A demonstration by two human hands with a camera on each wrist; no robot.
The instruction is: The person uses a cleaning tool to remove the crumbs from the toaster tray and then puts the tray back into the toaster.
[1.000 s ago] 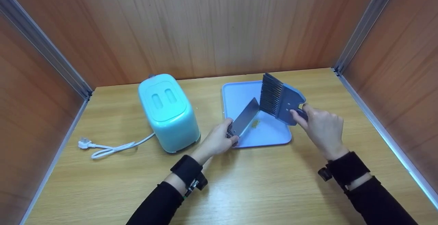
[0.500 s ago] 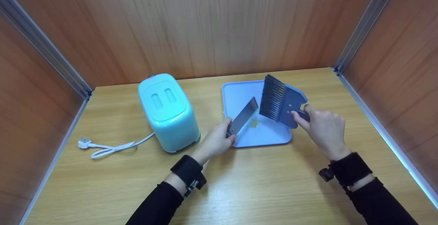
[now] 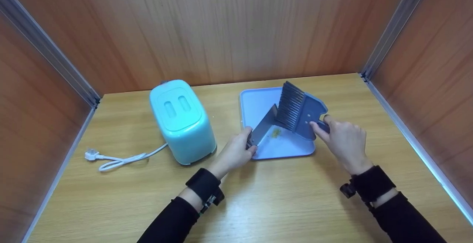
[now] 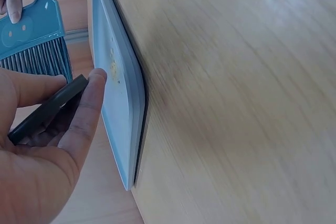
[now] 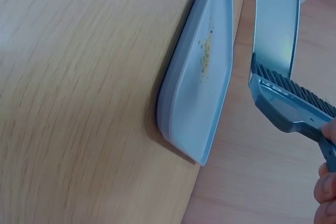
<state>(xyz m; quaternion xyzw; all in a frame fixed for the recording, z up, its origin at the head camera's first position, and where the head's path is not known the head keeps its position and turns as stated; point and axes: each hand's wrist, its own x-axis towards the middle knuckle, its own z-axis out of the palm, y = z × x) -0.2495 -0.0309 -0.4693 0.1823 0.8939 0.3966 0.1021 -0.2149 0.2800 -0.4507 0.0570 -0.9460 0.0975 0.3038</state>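
In the head view my left hand (image 3: 235, 150) pinches the dark end of a narrow metal crumb tray (image 3: 263, 127), tilted above a light blue tray (image 3: 255, 100). My right hand (image 3: 346, 143) grips the short handle of a blue-grey hand brush (image 3: 309, 119). The brush's dark bristles (image 5: 291, 88) meet the crumb tray's far end in the right wrist view. Yellowish crumbs (image 3: 276, 133) lie on the blue tray beneath both. Thumb and fingers close on the dark end (image 4: 50, 109) in the left wrist view.
A turquoise toaster (image 3: 184, 124) with a lid on top stands left of the blue tray. Its white cord and plug (image 3: 122, 160) lie looped on the wooden table (image 3: 258, 202). Wooden panels (image 3: 236, 32) enclose the back and both sides.
The brush first shifted slightly right, off the crumb tray, then came back left and down until its bristles overlap the tray's far end. My left hand has barely moved.
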